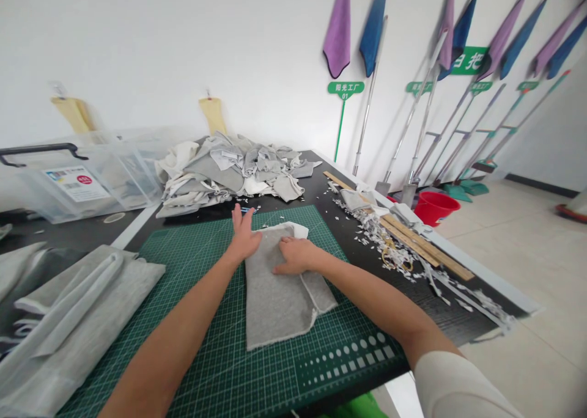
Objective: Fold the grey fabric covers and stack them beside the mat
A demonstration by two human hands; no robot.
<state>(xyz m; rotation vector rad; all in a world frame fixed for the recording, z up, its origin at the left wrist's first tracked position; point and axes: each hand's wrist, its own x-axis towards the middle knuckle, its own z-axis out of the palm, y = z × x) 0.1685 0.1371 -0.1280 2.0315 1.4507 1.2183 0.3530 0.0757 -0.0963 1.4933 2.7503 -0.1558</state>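
Gray fabric (275,302) lies on the green cutting mat (192,253), the open left hand (245,234) against its edge, the right hand (296,256) flat on top, neither gripping; uneven pressure could shift or crease it.

My right hand (296,254) is flat on a grey cloth piece (275,296), left hand (243,236) right at its edge, on a green cutting mat (202,344).

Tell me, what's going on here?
A person has both hands on a piece of grey fabric lying on a green cutting mat. The right hand rests flat on the fabric, and the left hand is at its edge. Folded grey cloth lies to the left, with a heap of fabric scraps beyond the mat.
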